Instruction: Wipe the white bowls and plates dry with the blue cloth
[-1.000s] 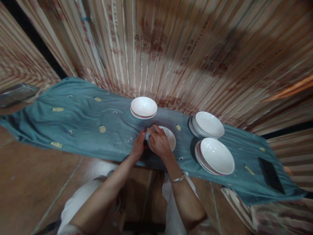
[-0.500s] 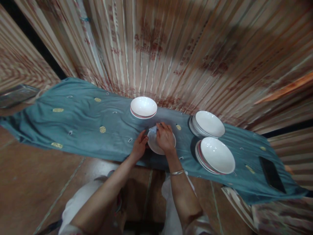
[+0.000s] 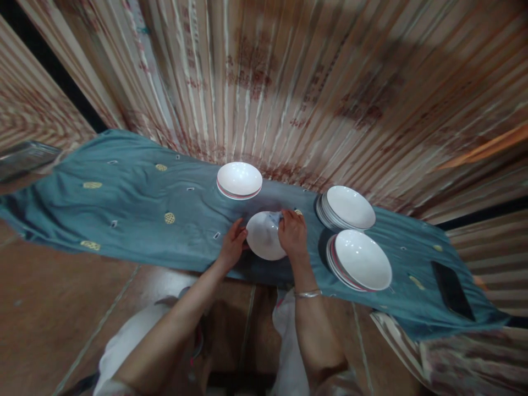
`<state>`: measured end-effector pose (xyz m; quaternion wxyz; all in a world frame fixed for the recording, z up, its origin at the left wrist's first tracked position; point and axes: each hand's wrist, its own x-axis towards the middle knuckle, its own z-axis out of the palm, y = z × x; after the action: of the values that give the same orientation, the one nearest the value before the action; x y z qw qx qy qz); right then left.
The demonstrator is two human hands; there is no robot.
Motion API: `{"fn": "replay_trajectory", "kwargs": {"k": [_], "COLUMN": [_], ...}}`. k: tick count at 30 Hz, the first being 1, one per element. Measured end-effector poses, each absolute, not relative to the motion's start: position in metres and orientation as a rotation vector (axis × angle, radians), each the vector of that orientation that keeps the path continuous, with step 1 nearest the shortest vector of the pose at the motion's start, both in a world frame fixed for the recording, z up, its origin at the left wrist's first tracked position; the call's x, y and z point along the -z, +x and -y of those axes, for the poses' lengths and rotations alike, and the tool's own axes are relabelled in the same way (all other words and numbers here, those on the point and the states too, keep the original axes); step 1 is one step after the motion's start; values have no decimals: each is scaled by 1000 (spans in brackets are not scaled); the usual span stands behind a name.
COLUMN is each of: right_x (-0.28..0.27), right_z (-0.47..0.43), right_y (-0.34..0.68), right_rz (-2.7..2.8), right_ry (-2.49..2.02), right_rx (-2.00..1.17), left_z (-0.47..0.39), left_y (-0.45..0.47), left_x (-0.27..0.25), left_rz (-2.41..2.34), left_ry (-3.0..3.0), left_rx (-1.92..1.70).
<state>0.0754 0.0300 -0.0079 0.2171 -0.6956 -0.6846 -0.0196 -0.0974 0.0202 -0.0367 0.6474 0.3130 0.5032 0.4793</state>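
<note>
A white plate [image 3: 263, 242] with a shallow bowl shape is in front of me on the teal cloth. My left hand [image 3: 233, 242] grips its left rim, thumb above and fingers partly under the edge. At the plate's right side, my right hand [image 3: 292, 231] is closed on a pale bluish cloth [image 3: 274, 218] and presses it against the inner surface. The fingers of that hand cover part of the cloth and the right rim. Just beyond the plate sits a small stack of white plates [image 3: 240, 180] with a reddish edge showing.
Two taller stacks stand to the right, a rear plate stack [image 3: 350, 208] and a front plate stack [image 3: 363, 260]. A black phone [image 3: 452, 290] lies at the right end of the teal tablecloth [image 3: 136, 209]. A pleated curtain [image 3: 256, 88] hangs behind.
My right hand has moved the cloth from the plate's left and middle toward its right side. My left hand stays at the left rim. The view has shifted slightly.
</note>
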Motion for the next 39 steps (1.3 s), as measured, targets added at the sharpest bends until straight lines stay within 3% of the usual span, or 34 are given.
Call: {"fn": "replay_trajectory", "kwargs": {"k": [16, 39], "right_x": [16, 23], "right_z": [-1, 4], "right_y": [86, 63], "right_rz": [1988, 2279], "right_ry": [-1747, -1628], "right_rx": [82, -336], "left_z": [-21, -20], "left_y": [-99, -98], "left_x": [42, 42], "left_rz": [-1127, -1143], "left_ry": [734, 753], "left_rx": [-1091, -1096]}}
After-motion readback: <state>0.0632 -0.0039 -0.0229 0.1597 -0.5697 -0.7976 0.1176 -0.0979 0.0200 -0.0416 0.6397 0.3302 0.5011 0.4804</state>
